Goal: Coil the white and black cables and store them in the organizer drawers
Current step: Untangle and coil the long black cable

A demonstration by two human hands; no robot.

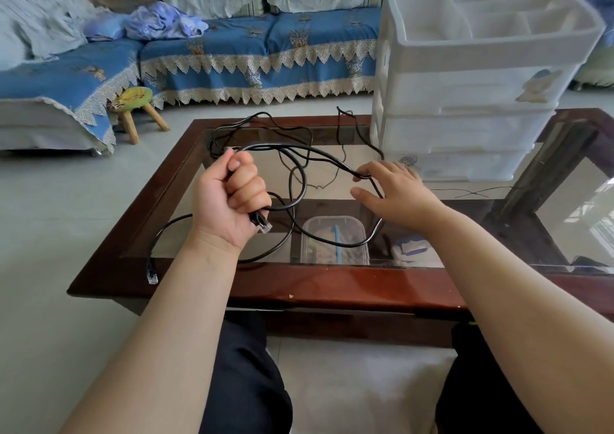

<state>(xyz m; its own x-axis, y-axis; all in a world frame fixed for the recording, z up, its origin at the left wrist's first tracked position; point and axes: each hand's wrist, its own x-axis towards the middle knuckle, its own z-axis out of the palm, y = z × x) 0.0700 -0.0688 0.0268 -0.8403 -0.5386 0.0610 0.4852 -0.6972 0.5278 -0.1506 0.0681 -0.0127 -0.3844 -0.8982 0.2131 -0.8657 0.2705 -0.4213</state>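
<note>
The black cable [300, 181] lies in loose loops over the glass top of the coffee table [332, 287], and part of it is lifted into the air between the two hands. The left hand [229, 201] holds it in a closed fist, the fingers curled tightly round several strands. One plug end [262, 223] comes out below this fist. The other plug end [152, 275] hangs over the near left edge of the table. The right hand [395, 191] is to the right, palm down, with its fingers spread and mostly straight. One strand passes under the fingertips at the index finger, which bends a little over it; I cannot tell if the finger really hooks the strand or only touches it. From there the cable drops down and curves back toward the left.

A second, thinner dark wire [345, 128] lies farther back on the glass, near the organizer.

The white organizer [465, 101] stands on the far right part of the table. Its drawers look closed, and on top it has an open tray with compartments. Under the glass, a clear plastic box [334, 239] is on the lower shelf.

Behind the table there is a sofa with a blue cover [259, 51], and a small wooden stool [136, 108] stands on the floor before it. The person's dark trousers [246, 383] show at the bottom.
</note>
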